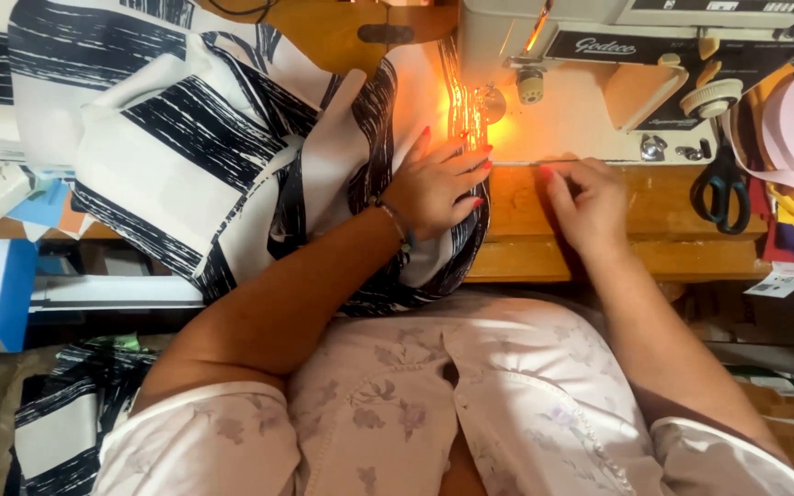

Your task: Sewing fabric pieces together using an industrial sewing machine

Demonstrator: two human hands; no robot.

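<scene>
Both forearms reach forward from the body, bare below short sleeves. The left hand [434,188] lies flat, palm down, with the fingers spread and pointing up and to the right. The right hand [590,204] is also palm down, its fingers bent loosely, thumb and forefinger close together.

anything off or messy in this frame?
Nothing damaged or spilled. The striped fabric is bunched in loose folds left of the sewing machine, and more of it lies on the floor. Left hand lies flat on the fabric; right hand rests on the table. Scissors lie beside the machine.
</scene>
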